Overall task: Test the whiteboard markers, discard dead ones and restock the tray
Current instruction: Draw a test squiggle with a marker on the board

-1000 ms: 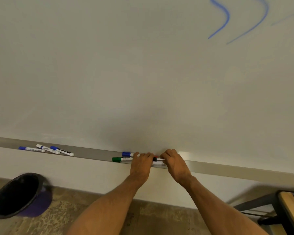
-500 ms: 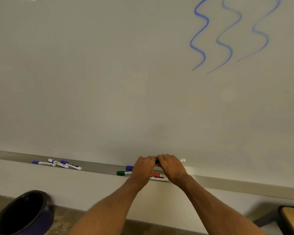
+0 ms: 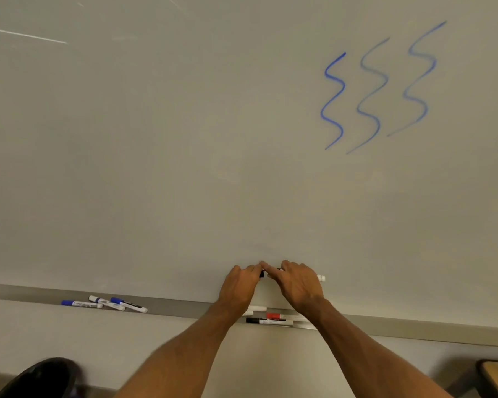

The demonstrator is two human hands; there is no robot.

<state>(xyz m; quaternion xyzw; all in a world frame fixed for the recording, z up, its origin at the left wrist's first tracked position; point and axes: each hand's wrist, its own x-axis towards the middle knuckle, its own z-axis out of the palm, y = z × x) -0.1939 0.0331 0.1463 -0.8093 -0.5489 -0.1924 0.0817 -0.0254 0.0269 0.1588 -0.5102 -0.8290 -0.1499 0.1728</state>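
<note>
Two hands raised before the whiteboard (image 3: 184, 139), just above the tray (image 3: 414, 331): left hand (image 3: 239, 282) pinches the black end of one marker (image 3: 321, 277), right hand (image 3: 298, 282) grips its barrel, white tail sticking out rightward. Three blue-capped markers (image 3: 104, 303) lie in the tray, well left. One red marker (image 3: 273, 315) and one black marker (image 3: 266, 321) lie in the tray beneath the wrists. Three blue wavy lines (image 3: 377, 96), board upper right. One black bin (image 3: 41, 377), lower left.

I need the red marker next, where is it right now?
In the head view, the red-capped marker lies in the tray near the centre, below the right hand, just behind the black-capped marker.
</note>
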